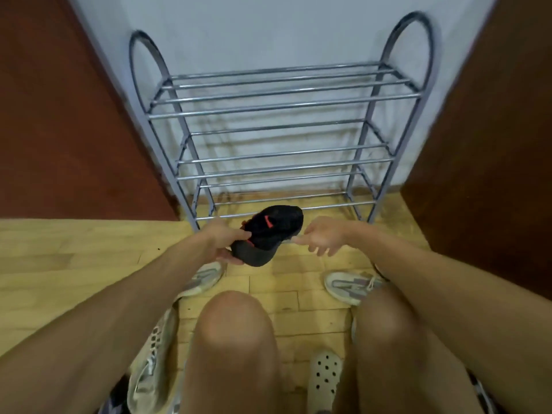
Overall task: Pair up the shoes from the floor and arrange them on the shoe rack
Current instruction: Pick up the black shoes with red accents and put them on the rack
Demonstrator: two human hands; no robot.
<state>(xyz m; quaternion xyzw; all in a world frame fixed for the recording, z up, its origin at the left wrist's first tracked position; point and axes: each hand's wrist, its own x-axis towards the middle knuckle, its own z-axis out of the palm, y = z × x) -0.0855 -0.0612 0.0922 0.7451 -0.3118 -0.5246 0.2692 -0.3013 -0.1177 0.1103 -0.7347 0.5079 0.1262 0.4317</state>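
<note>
A grey sneaker and a white clog lie on the floor by the person's knees. The left hand grips the black shoe by its near end, held above the floor, while the right hand is loose-fingered beside it, holding nothing, and could steady the toe. Ahead, the shoe rack shows no shoes, but brown panels crowd both its sides.

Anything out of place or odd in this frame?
Nothing damaged or spilled. Shoes lie unpaired on the floor: the left grey sneaker and right grey sneaker sit apart, either side of the knees; a white clog shows between the legs. The left hand holds a black shoe tilted before the shoe rack.
</note>
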